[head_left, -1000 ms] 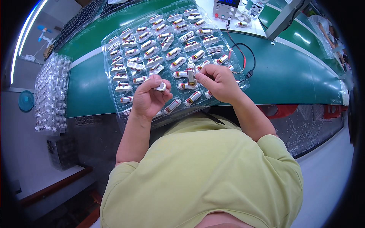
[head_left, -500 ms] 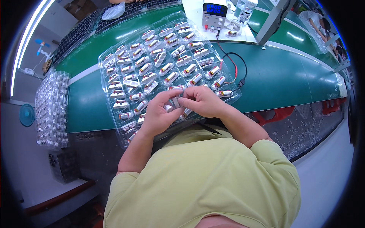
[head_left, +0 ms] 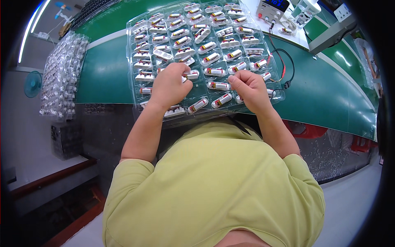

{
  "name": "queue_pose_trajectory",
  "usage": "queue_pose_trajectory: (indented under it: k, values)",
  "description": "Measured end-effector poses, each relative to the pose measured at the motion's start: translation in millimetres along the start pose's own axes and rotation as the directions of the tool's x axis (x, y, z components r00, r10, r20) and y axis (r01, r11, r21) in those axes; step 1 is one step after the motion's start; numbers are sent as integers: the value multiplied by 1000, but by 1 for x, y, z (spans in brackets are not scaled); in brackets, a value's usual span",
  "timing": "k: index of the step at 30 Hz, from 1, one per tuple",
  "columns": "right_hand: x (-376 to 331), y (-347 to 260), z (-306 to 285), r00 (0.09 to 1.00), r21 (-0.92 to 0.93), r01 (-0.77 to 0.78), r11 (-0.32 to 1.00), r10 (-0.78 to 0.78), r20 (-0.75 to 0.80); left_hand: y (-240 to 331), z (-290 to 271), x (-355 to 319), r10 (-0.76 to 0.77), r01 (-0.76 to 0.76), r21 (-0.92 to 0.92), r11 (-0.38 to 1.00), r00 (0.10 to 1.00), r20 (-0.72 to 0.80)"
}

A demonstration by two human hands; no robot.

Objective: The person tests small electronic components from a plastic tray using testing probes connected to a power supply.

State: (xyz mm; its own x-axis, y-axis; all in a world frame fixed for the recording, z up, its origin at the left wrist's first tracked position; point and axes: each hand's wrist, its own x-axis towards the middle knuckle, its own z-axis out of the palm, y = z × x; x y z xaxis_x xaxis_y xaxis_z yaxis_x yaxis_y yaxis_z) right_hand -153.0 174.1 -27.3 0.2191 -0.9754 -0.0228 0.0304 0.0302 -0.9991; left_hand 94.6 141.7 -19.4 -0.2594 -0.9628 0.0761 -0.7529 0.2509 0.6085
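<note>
A clear plastic tray (head_left: 132,49) of many pockets lies in front of me, filled with small white capsule-shaped units that carry silver cylinders and red and yellow parts. My left hand (head_left: 169,85) is over the tray's left-middle part, thumb and forefinger closed round the left end of a white capsule-shaped unit (head_left: 191,75). Its other fingers are curled and partly hidden. Above the tray's right part, my right hand (head_left: 252,89) has thumb and forefinger pinched together. Whether something small is between them cannot be made out. Nearby lies another unit in its pocket (head_left: 218,85).
On the green table (head_left: 107,82), a stack of filled clear trays (head_left: 63,74) stands at the left. A white power supply (head_left: 272,9) at the back right has red and black leads (head_left: 293,66) running to the tray's right edge. Red stools (head_left: 306,129) are below the table.
My hands, together over the tray's near part with a small white piece, have moved apart. The left is now at a left-middle pocket, the right farther right. The whole view has shifted.
</note>
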Motion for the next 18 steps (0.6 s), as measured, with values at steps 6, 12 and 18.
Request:
queue_pose_trajectory:
  k: [6, 12, 18]
  values:
    - [-3, -3, 10, 999, -117, 22, 993, -18, 35, 15, 4, -12, -235, 173, -583, 794, 971, -33]
    - [-5, -8, 31, 988, -173, 86, 981, -61, 144, 28, 13, -13, -133, 417, -907, 55, 904, 407]
    - [-3, -6, 39, 991, -318, 88, 944, -52, 120, 40, 17, -12, -100, 458, -870, -180, 872, 480]
